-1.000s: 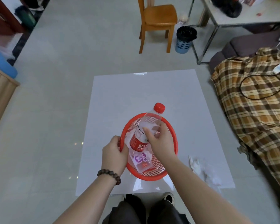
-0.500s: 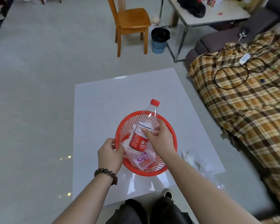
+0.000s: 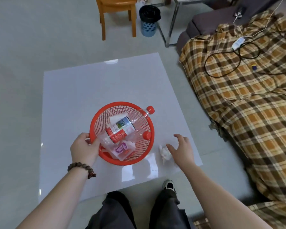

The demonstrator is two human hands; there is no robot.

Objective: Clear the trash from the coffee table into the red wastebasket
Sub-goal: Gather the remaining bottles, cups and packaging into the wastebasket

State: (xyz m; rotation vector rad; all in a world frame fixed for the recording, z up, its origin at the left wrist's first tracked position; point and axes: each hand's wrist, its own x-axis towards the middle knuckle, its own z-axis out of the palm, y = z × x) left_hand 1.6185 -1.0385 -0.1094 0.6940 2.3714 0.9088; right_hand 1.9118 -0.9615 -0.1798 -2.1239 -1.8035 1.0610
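The red wastebasket (image 3: 104, 111) stands on the white coffee table (image 3: 92, 83), near its front edge. My left hand (image 3: 83, 149) grips its near-left rim. Inside lie a clear plastic bottle (image 3: 122, 126) with a red cap poking over the far-right rim, a second red cap (image 3: 146, 135), and a clear wrapper with purple print (image 3: 122, 148). My right hand (image 3: 180, 150) hovers open, fingers spread, just over a crumpled white tissue (image 3: 164, 153) on the table to the right of the basket. A flat white paper slip (image 3: 153, 164) lies beside it.
A sofa with a plaid blanket (image 3: 241, 100) and cables runs along the right. A wooden chair (image 3: 116, 7), a blue bin with a black bag (image 3: 149, 20) and a metal-legged table (image 3: 172, 22) stand at the back. My legs and a shoe (image 3: 168, 185) are below the table's front edge.
My right hand let go of the bottle, which now lies tilted inside the basket, and moved right to above the tissue. My left hand still holds the rim.
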